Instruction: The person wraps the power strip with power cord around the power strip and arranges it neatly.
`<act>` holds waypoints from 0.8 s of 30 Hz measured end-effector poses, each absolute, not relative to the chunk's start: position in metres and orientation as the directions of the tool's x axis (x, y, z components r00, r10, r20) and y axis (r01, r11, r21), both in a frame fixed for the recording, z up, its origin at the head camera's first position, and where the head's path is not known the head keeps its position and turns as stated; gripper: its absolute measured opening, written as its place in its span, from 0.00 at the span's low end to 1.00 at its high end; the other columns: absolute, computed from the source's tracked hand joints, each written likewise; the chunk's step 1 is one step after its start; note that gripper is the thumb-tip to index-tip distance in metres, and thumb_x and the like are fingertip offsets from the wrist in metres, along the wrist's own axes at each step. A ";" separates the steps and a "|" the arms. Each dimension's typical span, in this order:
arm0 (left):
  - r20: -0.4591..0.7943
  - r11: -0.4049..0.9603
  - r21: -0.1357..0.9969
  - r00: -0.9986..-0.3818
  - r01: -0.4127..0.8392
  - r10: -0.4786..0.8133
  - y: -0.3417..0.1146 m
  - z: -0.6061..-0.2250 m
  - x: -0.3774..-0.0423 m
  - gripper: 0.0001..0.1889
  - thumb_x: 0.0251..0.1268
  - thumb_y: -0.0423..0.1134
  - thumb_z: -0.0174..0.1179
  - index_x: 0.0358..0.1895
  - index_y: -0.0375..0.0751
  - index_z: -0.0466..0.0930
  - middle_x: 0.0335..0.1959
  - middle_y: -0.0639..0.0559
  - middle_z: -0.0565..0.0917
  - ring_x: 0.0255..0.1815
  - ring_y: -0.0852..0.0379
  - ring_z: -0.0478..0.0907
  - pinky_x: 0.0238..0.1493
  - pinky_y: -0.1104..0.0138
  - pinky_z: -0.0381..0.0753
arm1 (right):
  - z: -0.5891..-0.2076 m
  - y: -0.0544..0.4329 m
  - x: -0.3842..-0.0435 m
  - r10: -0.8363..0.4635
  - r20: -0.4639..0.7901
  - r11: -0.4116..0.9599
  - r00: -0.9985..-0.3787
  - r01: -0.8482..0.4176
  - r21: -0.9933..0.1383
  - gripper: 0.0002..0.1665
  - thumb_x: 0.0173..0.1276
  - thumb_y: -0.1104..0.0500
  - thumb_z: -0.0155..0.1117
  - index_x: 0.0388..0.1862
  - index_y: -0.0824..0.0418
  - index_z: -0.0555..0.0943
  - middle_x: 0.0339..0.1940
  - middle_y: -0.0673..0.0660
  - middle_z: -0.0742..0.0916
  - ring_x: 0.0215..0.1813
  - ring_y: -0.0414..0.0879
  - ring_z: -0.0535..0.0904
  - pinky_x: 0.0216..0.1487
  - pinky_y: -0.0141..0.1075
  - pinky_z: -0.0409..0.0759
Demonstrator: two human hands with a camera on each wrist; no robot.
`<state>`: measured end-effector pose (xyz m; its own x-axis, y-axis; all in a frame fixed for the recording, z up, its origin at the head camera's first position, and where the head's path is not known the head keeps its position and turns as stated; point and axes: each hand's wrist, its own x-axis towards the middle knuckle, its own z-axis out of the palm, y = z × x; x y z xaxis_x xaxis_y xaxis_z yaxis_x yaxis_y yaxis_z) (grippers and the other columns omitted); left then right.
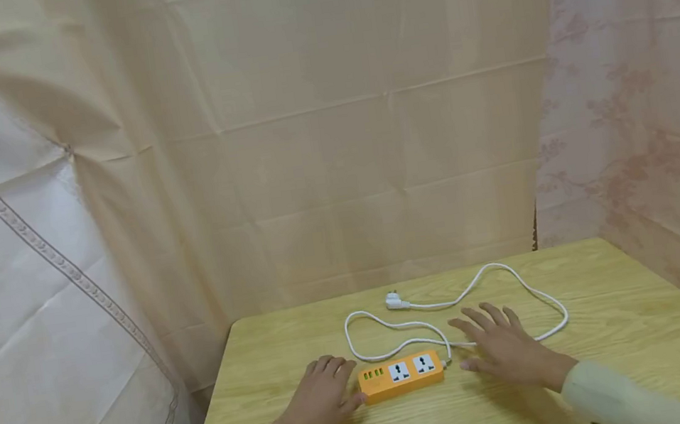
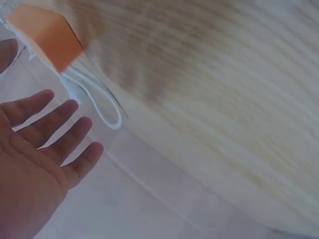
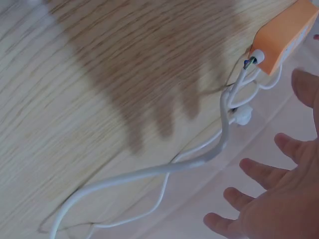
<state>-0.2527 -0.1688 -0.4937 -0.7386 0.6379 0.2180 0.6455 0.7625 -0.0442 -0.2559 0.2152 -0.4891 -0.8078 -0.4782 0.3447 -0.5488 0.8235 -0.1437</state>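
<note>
An orange power strip (image 1: 401, 378) with two white sockets (image 1: 411, 368) and several green USB ports lies on the table. Its white cord (image 1: 421, 339) loops behind it and off to the right, ending in a white plug (image 1: 394, 301). Where cord meets strip, the right wrist view shows thin coloured wires (image 3: 249, 62) bared. My left hand (image 1: 320, 396), fingers spread and relaxed, is beside the strip's left end, thumb right at its corner. Over the cord to the right of the strip, my right hand (image 1: 505, 348) hovers with fingers spread, holding nothing.
The wood-grain table (image 1: 281, 349) has its far edge against a beige hanging cloth (image 1: 360, 166). Pale cloth with a patterned band (image 1: 26, 225) hangs at the left, and a floral cloth (image 1: 637, 115) at the right.
</note>
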 end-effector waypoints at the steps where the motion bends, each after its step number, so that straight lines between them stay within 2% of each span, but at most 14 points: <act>1: 0.203 0.762 -0.050 -0.740 0.646 0.641 -0.165 -0.496 -0.253 0.30 0.76 0.61 0.57 0.64 0.39 0.78 0.58 0.47 0.81 0.61 0.48 0.75 0.62 0.50 0.75 | -0.489 0.214 -0.256 -0.482 0.351 0.818 -0.803 -0.556 -0.147 0.40 0.68 0.43 0.72 0.73 0.58 0.72 0.70 0.66 0.76 0.70 0.75 0.65 0.60 0.78 0.60; 7: 0.136 0.758 -0.083 -0.746 0.647 0.652 -0.148 -0.506 -0.257 0.29 0.75 0.64 0.55 0.60 0.42 0.80 0.51 0.53 0.83 0.52 0.56 0.77 0.56 0.58 0.77 | -0.493 0.205 -0.256 -0.502 0.406 0.786 -0.763 -0.599 -0.153 0.34 0.69 0.53 0.73 0.71 0.59 0.74 0.64 0.60 0.80 0.67 0.69 0.70 0.61 0.72 0.66; 13: 0.154 0.762 -0.049 -0.749 0.646 0.644 -0.144 -0.508 -0.263 0.28 0.73 0.65 0.56 0.56 0.44 0.80 0.42 0.56 0.82 0.42 0.59 0.74 0.48 0.61 0.76 | -0.495 0.197 -0.257 -0.507 0.426 0.777 -0.749 -0.612 -0.150 0.31 0.68 0.55 0.74 0.68 0.57 0.77 0.61 0.58 0.82 0.64 0.67 0.73 0.59 0.69 0.69; 18: 0.156 0.751 -0.029 -0.739 0.659 0.655 -0.137 -0.506 -0.271 0.29 0.71 0.68 0.56 0.52 0.45 0.82 0.41 0.56 0.82 0.41 0.59 0.75 0.44 0.62 0.75 | -0.496 0.189 -0.259 -0.522 0.431 0.771 -0.736 -0.623 -0.129 0.30 0.66 0.57 0.74 0.66 0.57 0.78 0.59 0.58 0.83 0.63 0.65 0.75 0.58 0.68 0.70; 24: 0.109 0.749 -0.042 -0.742 0.661 0.661 -0.125 -0.511 -0.279 0.35 0.66 0.73 0.57 0.54 0.43 0.83 0.39 0.56 0.81 0.37 0.61 0.76 0.36 0.65 0.77 | -0.502 0.189 -0.255 -0.548 0.416 0.768 -0.725 -0.634 -0.093 0.27 0.65 0.58 0.75 0.62 0.56 0.80 0.57 0.56 0.84 0.62 0.62 0.76 0.56 0.67 0.72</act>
